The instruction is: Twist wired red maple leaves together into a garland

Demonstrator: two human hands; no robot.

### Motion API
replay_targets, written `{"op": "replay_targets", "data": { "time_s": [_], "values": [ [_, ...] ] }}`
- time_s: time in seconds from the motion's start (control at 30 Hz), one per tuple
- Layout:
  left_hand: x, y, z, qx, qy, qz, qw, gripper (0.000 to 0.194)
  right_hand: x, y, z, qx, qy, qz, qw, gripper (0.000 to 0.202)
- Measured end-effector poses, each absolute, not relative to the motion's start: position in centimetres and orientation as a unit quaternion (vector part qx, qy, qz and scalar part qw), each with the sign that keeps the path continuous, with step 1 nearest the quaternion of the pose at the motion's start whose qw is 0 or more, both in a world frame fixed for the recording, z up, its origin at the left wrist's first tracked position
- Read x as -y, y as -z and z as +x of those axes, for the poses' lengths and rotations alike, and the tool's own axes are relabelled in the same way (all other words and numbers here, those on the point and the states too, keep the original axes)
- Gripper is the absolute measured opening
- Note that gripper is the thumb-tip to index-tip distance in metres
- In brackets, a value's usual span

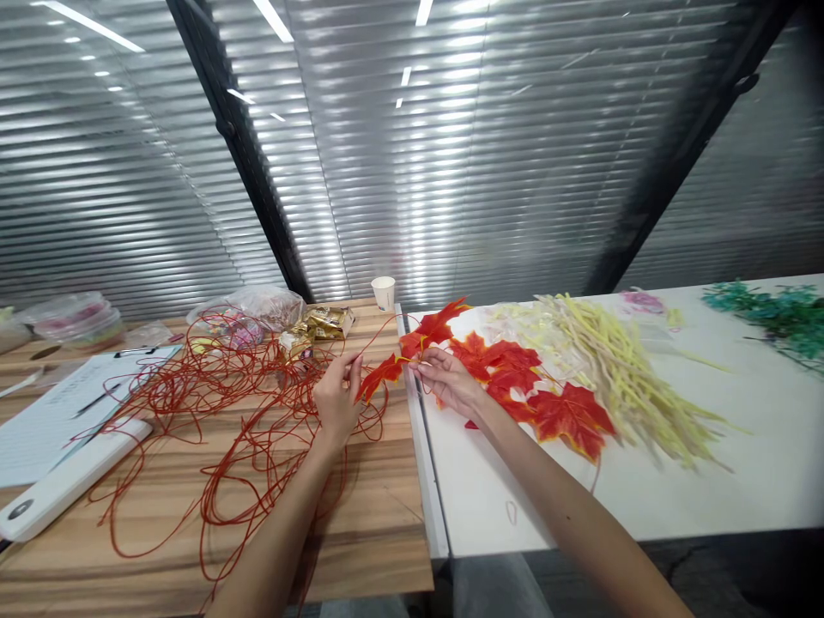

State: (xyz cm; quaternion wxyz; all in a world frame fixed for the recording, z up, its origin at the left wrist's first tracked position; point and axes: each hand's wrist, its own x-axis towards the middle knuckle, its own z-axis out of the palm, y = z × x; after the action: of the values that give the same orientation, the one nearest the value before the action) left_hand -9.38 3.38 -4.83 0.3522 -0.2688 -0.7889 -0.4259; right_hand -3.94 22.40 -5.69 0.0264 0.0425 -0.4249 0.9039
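My left hand (338, 396) is closed on a thin red cord (375, 331), beside the left tip of a string of red maple leaves. My right hand (449, 378) pinches the yellow stem of the leaves (439, 326) just above the seam between two tables. From there the red and orange leaves (572, 419) trail to the right, behind my right forearm, on the white table. A large loose tangle of red cord (241, 489) spreads over the wooden table around and left of my left hand.
A clipboard with paper (55, 421), a white bar-shaped device (74, 481), plastic tubs (77, 319), gold packets (330, 323) and a paper cup (384, 293) lie left. Yellow strands (634, 386) and green foliage (776, 319) lie right. Blinds (412, 154) stand behind.
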Motion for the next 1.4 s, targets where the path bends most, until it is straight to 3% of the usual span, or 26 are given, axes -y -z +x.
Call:
{"op": "replay_targets", "data": {
  "time_s": [0.83,1.4],
  "values": [
    [-3.47,4.20,-8.93,0.800,0.384,-0.262,0.379,0.016,-22.28,5.23,-3.51,0.429,-0.902,0.044,0.034,0.021],
    [-3.46,4.46,-8.98,0.793,0.418,-0.270,0.350,0.015,-22.51,4.85,-3.30,0.384,-0.922,0.029,0.034,0.019]
  ]
}}
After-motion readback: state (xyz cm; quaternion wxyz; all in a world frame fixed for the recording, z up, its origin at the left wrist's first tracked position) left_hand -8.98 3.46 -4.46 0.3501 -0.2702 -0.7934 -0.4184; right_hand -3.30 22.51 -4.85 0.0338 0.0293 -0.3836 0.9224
